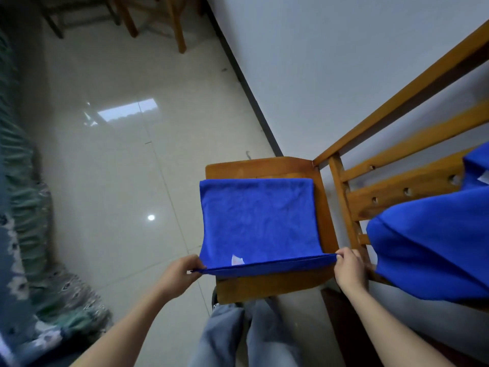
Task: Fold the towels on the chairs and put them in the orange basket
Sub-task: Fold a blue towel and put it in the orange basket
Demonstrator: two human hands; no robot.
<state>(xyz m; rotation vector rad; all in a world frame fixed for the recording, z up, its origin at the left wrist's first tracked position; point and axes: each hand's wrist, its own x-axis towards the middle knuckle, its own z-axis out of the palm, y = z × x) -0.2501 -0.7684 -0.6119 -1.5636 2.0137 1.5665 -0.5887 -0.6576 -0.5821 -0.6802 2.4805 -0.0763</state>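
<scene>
Pinching the two near corners of one blue towel, the person stands in front of a wooden chair, one hand at each corner. The left hand grasps the left corner between thumb and fingers, and the right hand grasps the right corner in the same way. The edge between them is stretched straight and lifted a little above the seat. This edge seems to have two layers. The rest of the towel lies on the seat, and its far edge is rounded and stops just before the far border of the seat. One small white label shows on the towel near the held edge

I count two blue towels in all. The second towel hangs to the right over the wooden backrest, apart from the first one, and it also has a white label at the right border of the view. On the backrest I can count three rails, and the lowest of them has several round holes

Two legs in grey-blue jeans show below the seat. The floor is of pale shiny tiles, the wall behind the chair is white, and a patterned green and blue cloth covers something on the left. A few wooden furniture legs stand far off at the top
</scene>
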